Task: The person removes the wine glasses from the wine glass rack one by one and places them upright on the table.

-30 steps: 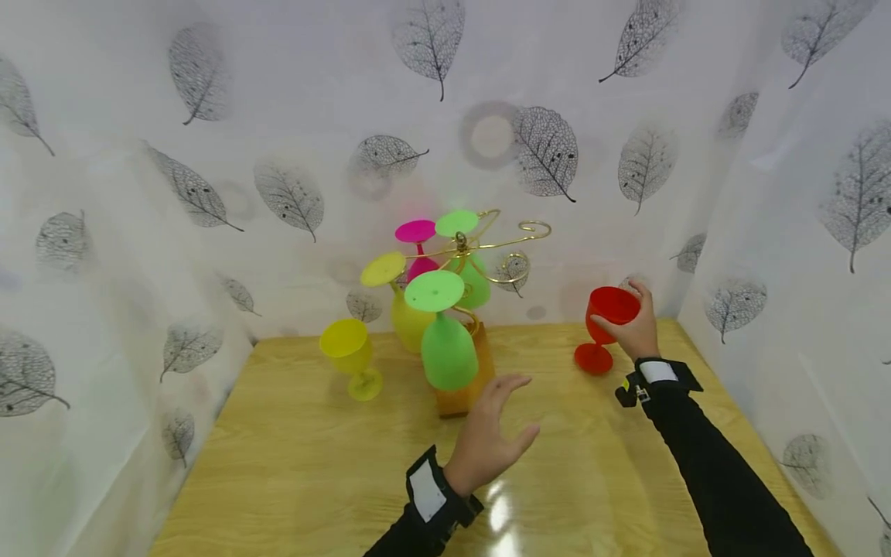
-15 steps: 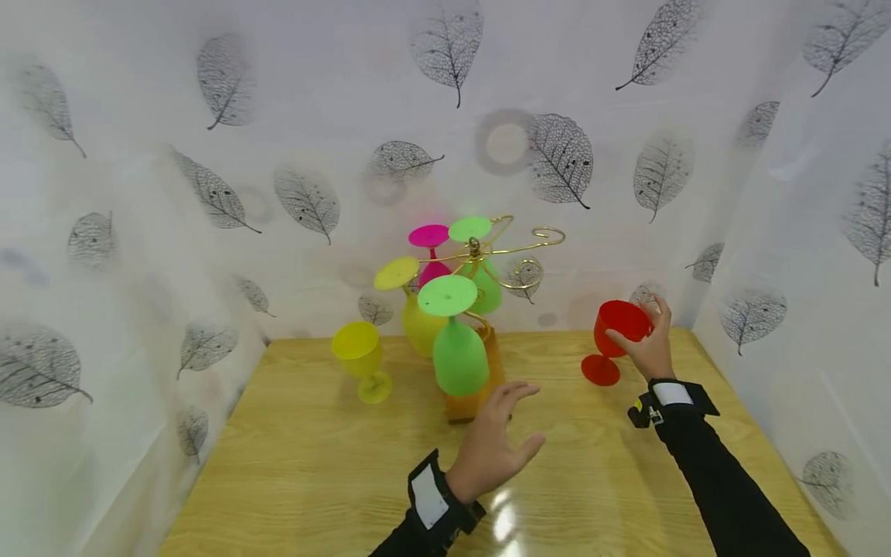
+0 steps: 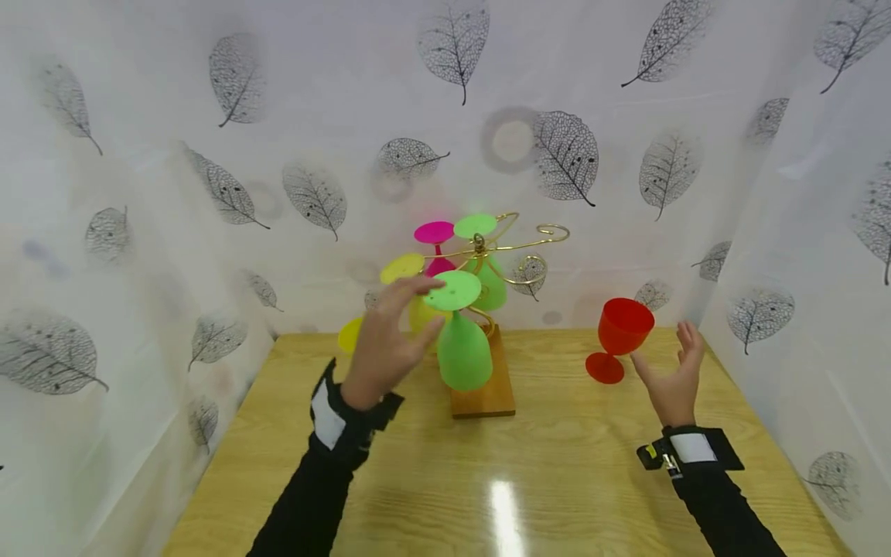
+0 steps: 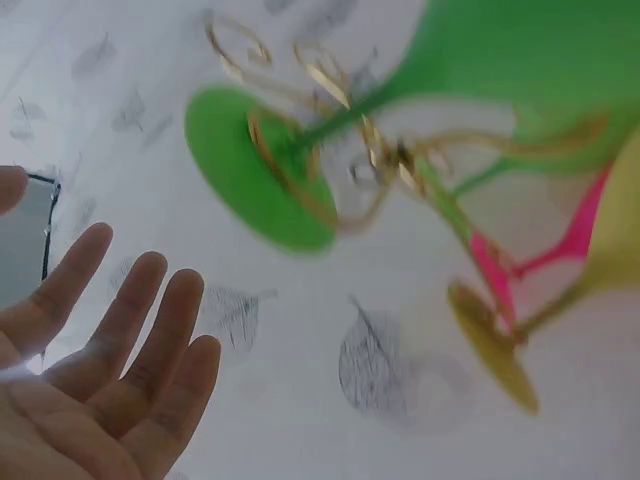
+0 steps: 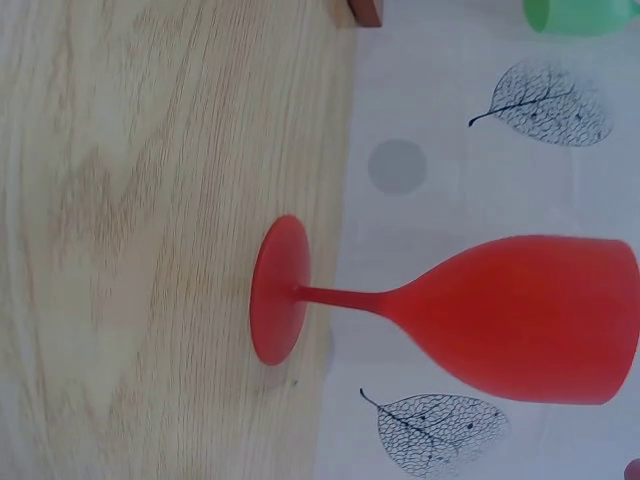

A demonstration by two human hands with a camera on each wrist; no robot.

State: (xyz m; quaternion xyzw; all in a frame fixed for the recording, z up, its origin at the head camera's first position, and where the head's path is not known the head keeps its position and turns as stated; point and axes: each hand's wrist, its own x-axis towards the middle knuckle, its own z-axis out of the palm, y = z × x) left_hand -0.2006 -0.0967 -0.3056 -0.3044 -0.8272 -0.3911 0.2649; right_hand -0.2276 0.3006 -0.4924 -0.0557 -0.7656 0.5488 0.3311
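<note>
A red plastic goblet (image 3: 626, 325) stands upright on the table at the right. My right hand (image 3: 671, 383) is just right of it, fingers apart and off the glass; the right wrist view shows the whole goblet (image 5: 520, 318). At the rack, my left hand (image 3: 390, 348) is raised left of the front green goblet (image 3: 464, 352), which hangs upside down. In the left wrist view the spread fingers (image 4: 150, 340) lie apart from the green foot (image 4: 240, 170). An upright yellow goblet (image 3: 349, 336) is mostly hidden behind the left hand.
A gold wire rack (image 3: 479, 246) on a wooden base (image 3: 483, 401) also carries a pink goblet (image 3: 435, 232), a second green goblet (image 3: 476, 226) and a hanging yellow one (image 3: 401, 268). Several rack hooks reach rightward. Leaf-print sheeting (image 3: 313, 77) surrounds the wooden table (image 3: 557, 464).
My right hand has let go of the red goblet and drawn back to the right, leaving it standing. My left hand has risen leftward from the table's middle to beside the front green goblet.
</note>
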